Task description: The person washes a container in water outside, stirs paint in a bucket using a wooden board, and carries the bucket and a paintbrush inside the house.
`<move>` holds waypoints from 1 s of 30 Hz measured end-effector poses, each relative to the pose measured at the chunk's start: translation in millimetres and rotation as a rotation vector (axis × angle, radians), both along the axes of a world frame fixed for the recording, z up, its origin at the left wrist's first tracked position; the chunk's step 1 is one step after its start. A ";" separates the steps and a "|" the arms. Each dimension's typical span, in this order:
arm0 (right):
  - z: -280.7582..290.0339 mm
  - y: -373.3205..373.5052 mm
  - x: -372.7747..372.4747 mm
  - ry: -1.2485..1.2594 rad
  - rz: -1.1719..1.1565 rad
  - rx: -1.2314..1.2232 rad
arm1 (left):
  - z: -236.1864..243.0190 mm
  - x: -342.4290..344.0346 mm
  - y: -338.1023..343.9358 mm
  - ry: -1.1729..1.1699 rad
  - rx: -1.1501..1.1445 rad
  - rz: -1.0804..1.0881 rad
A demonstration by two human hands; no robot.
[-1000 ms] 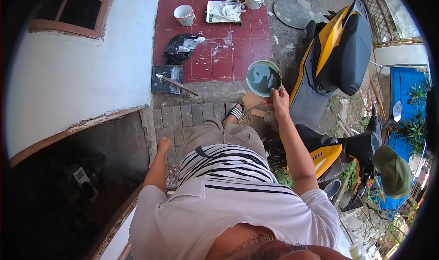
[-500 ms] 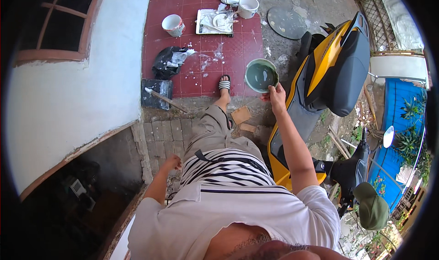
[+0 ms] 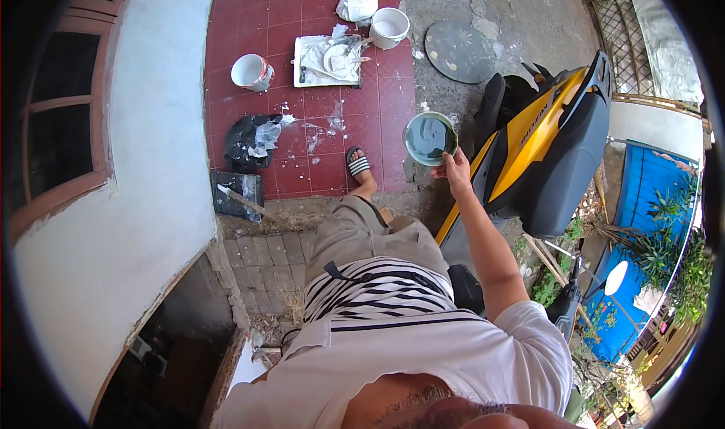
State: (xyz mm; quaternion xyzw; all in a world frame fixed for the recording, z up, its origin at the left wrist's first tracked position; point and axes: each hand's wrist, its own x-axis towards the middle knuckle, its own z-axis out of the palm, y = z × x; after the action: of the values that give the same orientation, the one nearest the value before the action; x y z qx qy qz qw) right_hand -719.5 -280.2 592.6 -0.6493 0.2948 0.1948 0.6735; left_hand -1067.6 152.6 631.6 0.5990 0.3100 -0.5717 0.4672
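Green bowl (image 3: 414,157), out in front of you, against the concrete (image 3: 471,103) just beside the tiles' right edge. Biggest shift first: your whole view has moved forward; the red tiled floor (image 3: 298,106) now sits lower and further left in frame than a second ago, and the yellow-and-black scooter (image 3: 530,151) has slid so that you are nearer its rear half. Bowl's place in your reach barely differs, so it is being carried along with you. Next size down: white tray (image 3: 317,84), white bucket (image 3: 389,40), red-and-white bucket (image 3: 265,75) and black bag (image 3: 243,148) lie as they did to one another, but all are closer to you now. Your sandalled foot (image 3: 359,164) was on the paving a second ago and is planted on the tiles, which I read as a step up mid-carry. Your right hand (image 3: 455,170) pinches the bowl's near-right rim, one side only; with shiny liquid (image 3: 430,135) inside, keeping it level probably matters. Your left hand, visible half a second ago, is out of view; I cannot tell how it is held.
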 end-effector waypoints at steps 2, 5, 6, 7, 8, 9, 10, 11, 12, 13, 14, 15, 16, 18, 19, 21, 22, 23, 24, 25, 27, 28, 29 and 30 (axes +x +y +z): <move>-14.2 -4.6 29.5 -0.008 -0.003 0.002 | -20.1 54.5 -9.6 -0.110 0.045 0.016; -34.6 -3.8 69.3 0.057 -0.002 -0.015 | -49.5 128.9 -25.8 -0.249 0.104 0.059; -45.4 -6.8 80.5 0.065 -0.016 -0.017 | -61.6 153.4 -33.8 -0.288 0.115 0.072; -56.4 -8.0 91.2 0.069 -0.012 -0.019 | -74.3 177.6 -41.9 -0.320 0.121 0.086; -67.8 -9.1 102.4 0.057 -0.023 -0.011 | -86.9 200.4 -48.9 -0.349 0.130 0.100; -79.2 -9.9 113.1 0.046 -0.032 -0.002 | -99.3 221.0 -58.0 -0.375 0.137 0.117; -90.3 -9.3 123.2 0.052 -0.024 -0.002 | -112.0 239.2 -65.2 -0.391 0.148 0.133; -101.4 -8.0 132.1 0.062 -0.009 0.007 | -124.1 256.4 -72.9 -0.407 0.160 0.149; -113.3 -6.6 141.6 0.073 0.007 0.017 | -136.3 274.0 -79.1 -0.418 0.172 0.163; -127.2 -8.3 151.6 0.083 0.012 0.013 | -150.9 290.6 -88.0 -0.427 0.179 0.177; -140.9 -6.9 162.7 0.095 0.025 0.006 | -163.6 304.8 -96.2 -0.433 0.192 0.191; -155.2 -5.1 174.2 0.107 0.036 -0.001 | -177.0 320.1 -104.6 -0.439 0.202 0.208; -171.0 -5.6 182.8 0.116 0.031 0.009 | -193.4 332.9 -114.2 -0.436 0.209 0.220; -201.2 0.7 202.8 0.136 0.050 0.021 | -221.3 352.6 -127.6 -0.425 0.238 0.249; -219.8 -2.4 210.3 0.143 0.056 0.022 | -239.9 364.3 -138.2 -0.417 0.246 0.263; -258.7 -8.8 228.9 0.160 0.037 0.037 | -273.9 386.4 -160.0 -0.405 0.256 0.289; -279.2 -12.8 235.3 0.155 0.037 0.032 | -293.6 392.0 -172.1 -0.387 0.258 0.303; -296.2 -4.3 247.1 0.138 0.053 0.044 | -305.8 399.4 -172.8 -0.385 0.283 0.326; -313.0 3.2 256.8 0.145 0.087 0.054 | -317.4 404.2 -172.4 -0.379 0.305 0.343; -332.6 2.7 266.4 0.161 0.093 0.052 | -331.1 408.3 -178.6 -0.372 0.317 0.366; -369.5 -4.2 285.4 0.127 0.081 0.009 | -359.6 418.6 -193.8 -0.352 0.333 0.398; -384.3 3.3 292.2 0.135 0.052 0.012 | -373.3 420.4 -196.3 -0.342 0.359 0.420; -398.2 6.5 300.0 0.155 0.061 0.015 | -386.2 419.4 -198.7 -0.333 0.383 0.438; -411.1 10.2 307.7 0.164 0.077 0.023 | -397.7 417.7 -200.4 -0.323 0.404 0.457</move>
State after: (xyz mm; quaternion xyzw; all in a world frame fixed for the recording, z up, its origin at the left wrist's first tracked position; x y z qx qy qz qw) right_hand -411.8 -270.0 181.5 -0.6342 0.3216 0.2765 0.6465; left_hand -650.0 -47.9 233.8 0.6774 0.4652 -0.2770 0.4980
